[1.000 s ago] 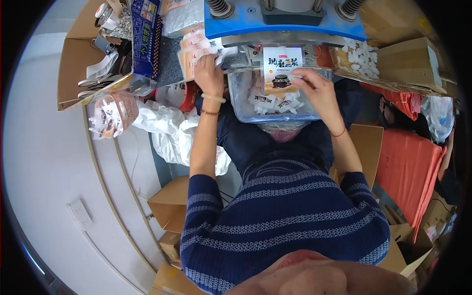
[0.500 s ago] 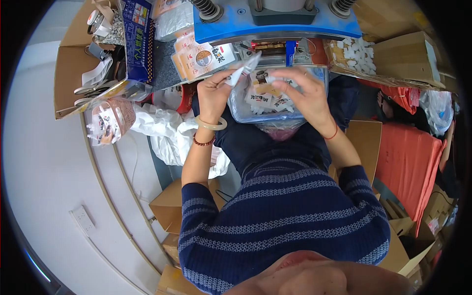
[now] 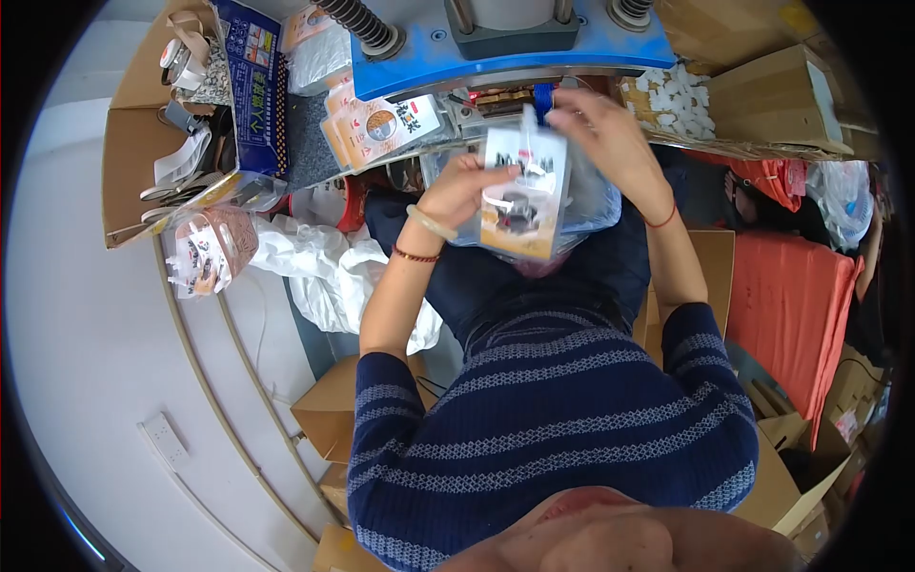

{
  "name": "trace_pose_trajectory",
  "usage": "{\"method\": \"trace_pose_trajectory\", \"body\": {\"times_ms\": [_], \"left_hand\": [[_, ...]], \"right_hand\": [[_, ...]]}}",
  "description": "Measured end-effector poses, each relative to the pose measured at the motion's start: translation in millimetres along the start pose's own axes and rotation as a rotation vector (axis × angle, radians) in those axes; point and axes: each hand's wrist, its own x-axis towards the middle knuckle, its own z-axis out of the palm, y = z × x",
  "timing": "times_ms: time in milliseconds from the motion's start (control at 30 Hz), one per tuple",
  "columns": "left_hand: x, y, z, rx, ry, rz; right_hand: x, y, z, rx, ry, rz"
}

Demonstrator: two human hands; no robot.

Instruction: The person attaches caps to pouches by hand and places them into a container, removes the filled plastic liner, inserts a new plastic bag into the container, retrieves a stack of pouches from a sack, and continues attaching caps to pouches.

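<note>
My left hand [image 3: 465,195] grips a printed pouch [image 3: 519,214] by its left edge, thumb on its front. The pouch is white on top and orange-yellow below, with a small spout piece at its upper end, and it hangs over the plastic-lined bin [image 3: 599,205]. My right hand [image 3: 610,143] is up and to the right of the pouch, blurred, near a blue part [image 3: 544,98] under the blue press [image 3: 515,52]. Whether its fingers hold anything cannot be made out. More printed pouches [image 3: 381,124] lie fanned on the grey surface to the left.
A box of white spouts [image 3: 672,100] stands at the right of the press. On the left are a blue printed box [image 3: 250,86], a carton of tapes [image 3: 133,157] and a basket of pouches [image 3: 205,250]. An orange-red padded panel [image 3: 786,319] is at the far right.
The pouch in my left hand has turned its printed face to the camera and moved right over the bin. My right hand has risen toward the press. The view has shifted slightly.
</note>
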Motion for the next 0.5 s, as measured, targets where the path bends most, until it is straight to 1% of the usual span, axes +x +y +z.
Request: {"method": "trace_pose_trajectory", "body": {"times_ms": [33,67,133,167,233,267,333,367,400,467,500], "left_hand": [[7,6,5,-0.079,0.038,0.016],[19,8,-2,-0.153,0.044,-0.068],[30,17,5,-0.212,0.049,0.011],[33,18,6,-0.22,0.074,0.043],[35,15,6,-0.196,0.084,0.042],[35,13,4,-0.175,0.094,0.042],[33,8,-13,0.108,0.124,0.043],[25,8,-19,0.262,0.147,0.025],[7,22,-18,0.538,0.269,0.082],[-1,29,-37,0.546,0.586,0.604],[-5,40,-63,1.1,0.73,0.785]], "right_hand": [[-2,1,-9,-0.177,0.105,-0.041],[-6,3,-18,-0.181,0.101,-0.036],[-14,12,-34,-0.433,0.249,0.153],[-13,25,-39,-0.435,0.254,0.152],[-6,65,-40,-0.56,-0.007,0.259],[-3,85,-39,-0.555,-0.005,0.264],[9,115,-40,-0.523,-0.187,0.086],[10,123,-40,-0.353,-0.182,0.101],[12,121,-38,-0.347,-0.187,0.087],[6,119,-36,-0.299,-0.026,0.164],[5,142,-32,-0.362,-0.029,0.159]]}}
